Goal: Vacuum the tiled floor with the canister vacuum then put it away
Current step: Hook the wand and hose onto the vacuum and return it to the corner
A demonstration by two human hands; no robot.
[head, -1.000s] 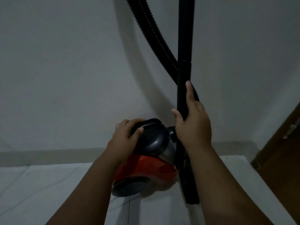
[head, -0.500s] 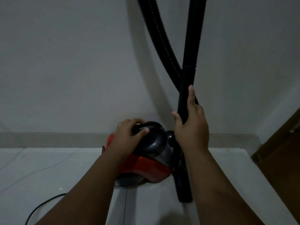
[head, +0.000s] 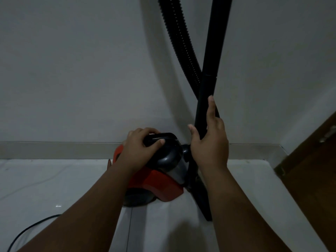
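A red and dark grey canister vacuum (head: 160, 186) sits on the white tiled floor (head: 54, 188) close to the wall. My left hand (head: 141, 148) is closed around its black top handle (head: 160, 139). The black wand (head: 209, 73) stands almost upright at the vacuum's right side, its lower end on the floor. My right hand (head: 209, 142) grips the wand low down, forefinger stretched up along it. The ribbed black hose (head: 180, 42) curves up behind the wand and leaves the top of the view.
A pale wall (head: 81, 70) with a low skirting (head: 54, 150) runs behind the vacuum. A brown wooden door (head: 312, 160) stands at the right. A black power cord (head: 27, 230) lies on the tiles at the lower left.
The wand has tilted a little, top to the right. The vacuum sits nearer the skirting, and the cord has come into view at lower left. Both hands keep their hold.
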